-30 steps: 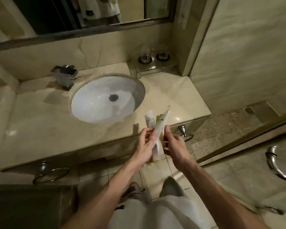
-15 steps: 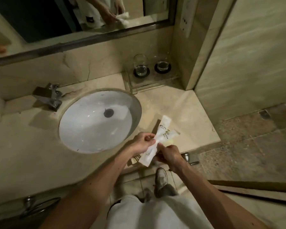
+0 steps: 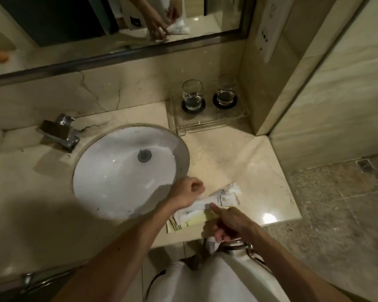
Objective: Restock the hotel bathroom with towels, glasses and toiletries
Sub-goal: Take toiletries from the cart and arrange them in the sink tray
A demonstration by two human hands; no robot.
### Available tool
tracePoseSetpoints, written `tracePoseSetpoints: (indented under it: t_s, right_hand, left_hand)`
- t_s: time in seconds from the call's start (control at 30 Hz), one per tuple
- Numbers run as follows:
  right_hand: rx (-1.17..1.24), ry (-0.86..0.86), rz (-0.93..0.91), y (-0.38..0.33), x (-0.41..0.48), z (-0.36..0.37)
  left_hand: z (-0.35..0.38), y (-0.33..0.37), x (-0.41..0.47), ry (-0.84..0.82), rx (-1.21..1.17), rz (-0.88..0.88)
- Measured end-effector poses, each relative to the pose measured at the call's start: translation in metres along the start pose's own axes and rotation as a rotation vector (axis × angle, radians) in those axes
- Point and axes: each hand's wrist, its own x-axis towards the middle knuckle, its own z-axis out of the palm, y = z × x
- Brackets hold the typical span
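Several toiletry packets lie in a small pile on the marble counter (image 3: pixel 238 162), right of the sink. The white packets (image 3: pixel 224 196) lie on top and a pale yellow one (image 3: pixel 194 222) shows beneath. My left hand (image 3: pixel 190 192) hovers at the pile's left end with its fingers curled, and I see nothing in it. My right hand (image 3: pixel 229 222) presses its straight index finger onto a white packet, its other fingers curled. Two glasses (image 3: pixel 192 98) (image 3: pixel 225 93) stand on black coasters in a clear tray (image 3: pixel 205 127) at the back corner.
The white round sink (image 3: pixel 118 175) fills the counter's middle, with a chrome faucet (image 3: pixel 61 134) at its back left. A mirror (image 3: pixel 118 25) runs along the back wall, and a socket plate (image 3: pixel 266 38) sits on the right wall. Towel rings (image 3: pixel 240 244) (image 3: pixel 37 279) hang under the counter's front edge.
Both hands lowered the packets from the air onto the counter. My left hand let go and curled up, and my right hand now touches them with one finger. The view moved closer to the counter.
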Motion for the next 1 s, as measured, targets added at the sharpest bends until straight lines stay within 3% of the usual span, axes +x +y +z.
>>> tracePoseSetpoints:
  t_s: [0.1, 0.2, 0.4, 0.53, 0.7, 0.83, 1.0]
  right_hand:
    - [-0.01, 0.121, -0.137, -0.036, 0.007, -0.026]
    - [0.206, 0.224, -0.301, -0.085, 0.032, -0.056]
    - [0.542, 0.277, -0.309, -0.158, 0.1, -0.087]
    - [0.634, 0.266, -0.275, -0.176, 0.136, -0.098]
    - [0.777, 0.13, -0.276, -0.183, 0.155, -0.113]
    - [0.751, 0.078, -0.268, -0.175, 0.157, -0.121]
    - [0.663, 0.153, -0.28, -0.14, 0.14, -0.118]
  left_hand:
    - [-0.025, 0.014, 0.03, 0.192, -0.556, -0.215]
    - [-0.048, 0.033, 0.066, 0.224, -0.989, -0.332]
    - [-0.062, 0.053, 0.118, 0.141, -1.407, -0.408]
    - [-0.064, 0.055, 0.136, 0.198, -1.494, -0.425]
    - [-0.064, 0.053, 0.146, 0.248, -1.484, -0.409]
    - [-0.06, 0.044, 0.144, 0.267, -1.394, -0.462]
    - [-0.055, 0.04, 0.117, 0.276, -1.234, -0.526]
